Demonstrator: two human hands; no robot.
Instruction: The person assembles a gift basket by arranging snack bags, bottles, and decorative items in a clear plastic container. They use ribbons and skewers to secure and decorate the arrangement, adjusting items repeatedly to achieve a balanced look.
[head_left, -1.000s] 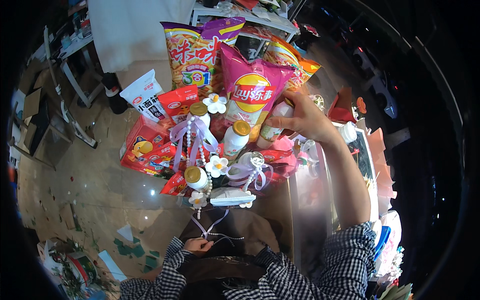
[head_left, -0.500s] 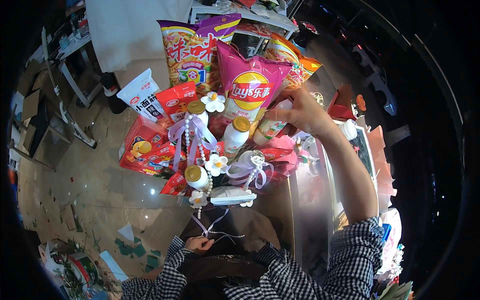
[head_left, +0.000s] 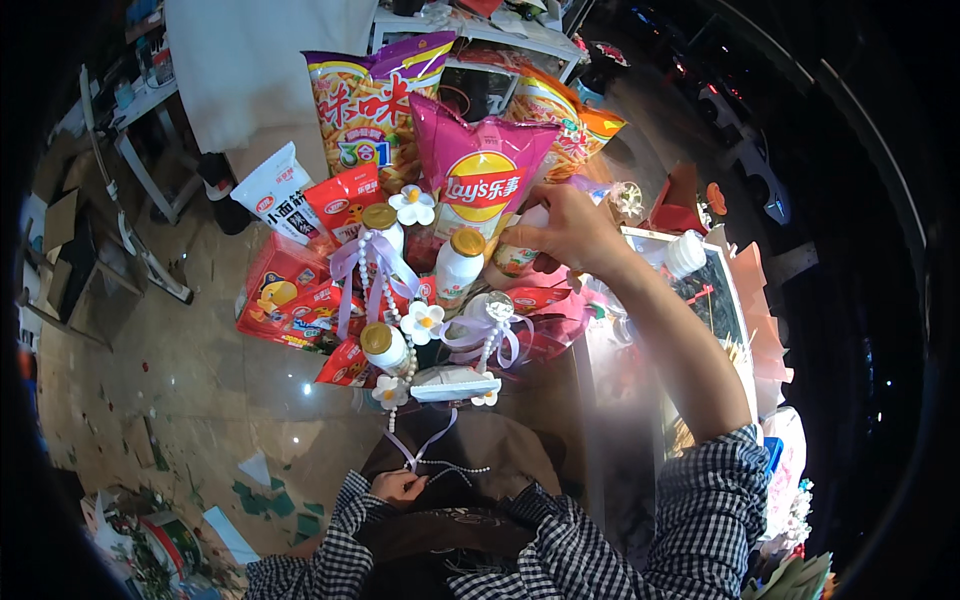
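Gripping a white bottle (head_left: 513,259), long axis seven-to-one o'clock, the right hand (head_left: 577,232) has a gold-capped bottle (head_left: 458,270) at eight; whether the left hand (head_left: 402,487) grips, I cannot tell.

Chip bags (head_left: 485,165) behind bottles (head_left: 459,270), snack pack (head_left: 280,292) at left, right hand (head_left: 572,232) round another bottle (head_left: 513,260) at right

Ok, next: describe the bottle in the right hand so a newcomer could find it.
Find the large magenta snack bag high in the middle of the picture. At its lower right, the right hand holds a pale bottle with a printed label. Unlike the three gold-capped bottles to its left, this is the one gripped.
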